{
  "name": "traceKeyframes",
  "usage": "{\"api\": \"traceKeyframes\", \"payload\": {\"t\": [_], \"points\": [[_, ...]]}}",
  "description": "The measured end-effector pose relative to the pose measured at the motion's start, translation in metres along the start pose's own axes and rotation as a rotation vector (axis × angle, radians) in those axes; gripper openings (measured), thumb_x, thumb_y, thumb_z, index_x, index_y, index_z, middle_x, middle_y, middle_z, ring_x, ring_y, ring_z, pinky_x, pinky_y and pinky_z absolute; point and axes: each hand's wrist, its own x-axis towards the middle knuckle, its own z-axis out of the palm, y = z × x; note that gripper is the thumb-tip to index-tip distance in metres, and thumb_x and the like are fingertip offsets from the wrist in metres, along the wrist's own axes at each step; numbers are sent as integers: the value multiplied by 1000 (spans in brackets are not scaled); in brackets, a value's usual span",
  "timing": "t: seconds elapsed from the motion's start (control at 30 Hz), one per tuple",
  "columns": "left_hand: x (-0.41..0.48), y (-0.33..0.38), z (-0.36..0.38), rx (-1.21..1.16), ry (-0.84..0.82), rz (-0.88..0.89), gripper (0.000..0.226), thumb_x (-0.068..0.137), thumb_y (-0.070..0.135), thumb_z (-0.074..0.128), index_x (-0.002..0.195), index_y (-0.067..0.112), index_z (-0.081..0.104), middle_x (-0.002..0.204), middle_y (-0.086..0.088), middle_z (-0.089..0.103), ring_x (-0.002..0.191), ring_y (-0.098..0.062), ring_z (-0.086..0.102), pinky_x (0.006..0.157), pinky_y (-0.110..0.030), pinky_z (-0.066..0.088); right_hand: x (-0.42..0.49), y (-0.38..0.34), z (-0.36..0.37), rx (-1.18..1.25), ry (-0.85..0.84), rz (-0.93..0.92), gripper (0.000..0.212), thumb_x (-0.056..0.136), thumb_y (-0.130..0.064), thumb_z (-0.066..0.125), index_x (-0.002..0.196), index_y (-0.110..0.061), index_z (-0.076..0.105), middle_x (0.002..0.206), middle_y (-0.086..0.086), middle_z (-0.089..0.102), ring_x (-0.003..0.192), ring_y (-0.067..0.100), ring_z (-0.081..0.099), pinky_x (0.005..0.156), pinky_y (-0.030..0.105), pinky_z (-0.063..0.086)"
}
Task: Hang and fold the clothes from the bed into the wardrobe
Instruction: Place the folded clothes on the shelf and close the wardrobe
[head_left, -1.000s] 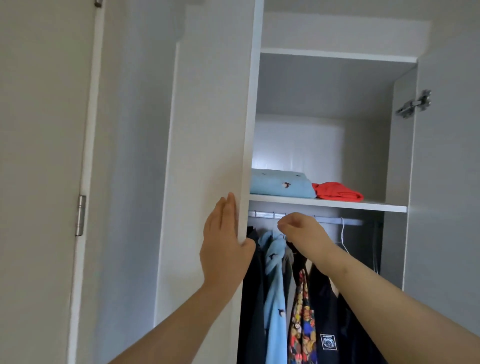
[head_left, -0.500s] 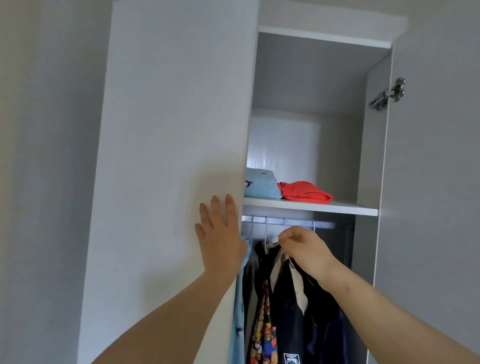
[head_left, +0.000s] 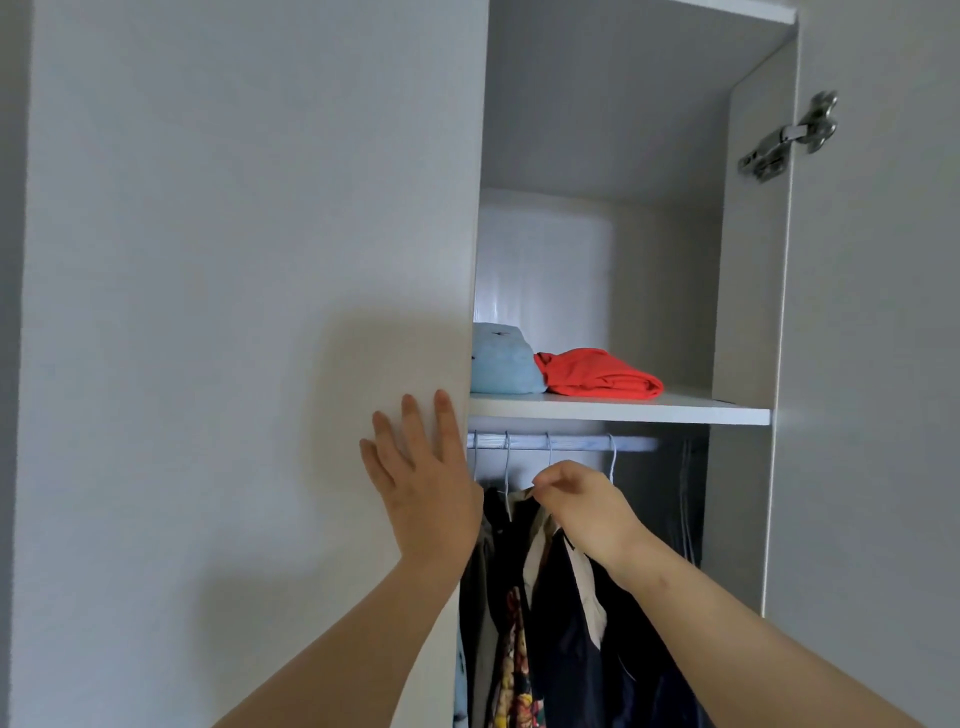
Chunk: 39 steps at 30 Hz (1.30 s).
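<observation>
While the left hand (head_left: 426, 499) presses flat, fingers straight, on the door (head_left: 260, 312) beside the rail (head_left: 571, 442), the right hand (head_left: 582, 506) pinches the collar of the dark jacket (head_left: 571, 639) just below it: hanging step, I'd say; next, a gentle release.

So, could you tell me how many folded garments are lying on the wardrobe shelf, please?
2: a light blue one at the left, partly behind the door, and a red one right beside it. The door may hide more.

Left hand (head_left: 426, 499) flat on wardrobe door (head_left: 249, 312); right hand (head_left: 582, 506) pinching hanging garment's collar (head_left: 522, 494).
</observation>
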Motion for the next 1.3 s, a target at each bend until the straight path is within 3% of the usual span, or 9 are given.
{"api": "traceKeyframes", "payload": {"t": [0.17,0.27,0.33,0.53,0.8,0.93,1.03,1.2,1.3], "points": [[5,-2,9,12,-35,0,96,50,19,84,137,8,45,135,-27,46,121,-54,42,97,-64,34,2,-4,1,-6,20,-6,10,89,-15,53,83,-21,60,79,-9,61,69,4,53,56,4,38],[4,5,7,-46,-154,-61,90,83,23,61,149,14,0,155,-18,5,140,-45,5,112,-58,10,-5,-8,-11,37,41,9,11,89,-14,54,82,-21,59,80,-9,60,74,9,53,71,19,41],[2,15,-1,-117,-187,-68,85,89,22,51,148,17,-11,155,-13,-9,142,-38,-6,113,-57,4,-15,-12,-22,94,52,16,16,90,-15,54,77,-23,57,78,-10,58,71,9,52,68,21,41],[-7,73,-74,-578,-202,20,72,84,14,54,146,16,17,149,-3,25,138,-23,20,109,-40,21,-63,-24,-83,92,233,-85,18,88,-11,52,85,-28,55,81,-5,58,74,14,52,73,26,40],[-57,182,-150,-940,-323,242,54,83,20,59,133,21,42,134,-2,47,122,-25,42,98,-37,37,-161,-27,-205,-191,495,-109,18,90,-15,50,103,-28,51,89,-6,59,73,6,54,52,8,37],[-89,231,-181,-1048,-365,343,47,85,22,57,130,21,45,135,-1,48,124,-22,42,97,-32,36,-209,-26,-257,-301,790,-124,27,85,-12,46,109,-24,50,80,-3,49,65,7,48,55,21,36],[-108,256,-193,-1065,-385,427,43,86,21,54,129,20,46,133,0,49,123,-21,44,97,-32,37,-232,-18,-282,-315,1010,-71,32,83,-11,45,114,-19,47,97,2,46,67,8,46,56,26,34],[-131,281,-200,-1075,-420,517,42,85,23,54,127,22,48,130,3,52,121,-19,46,94,-31,39,-249,5,-304,-318,891,141,62,85,-16,53,142,-17,28,143,5,30,127,24,36,101,38,36],[-140,284,-198,-1104,-485,542,41,85,22,54,126,22,48,130,4,52,121,-17,47,95,-32,40,-252,14,-310,-127,708,217,60,87,-13,54,141,-15,27,132,0,45,119,23,49,95,35,42]]}}
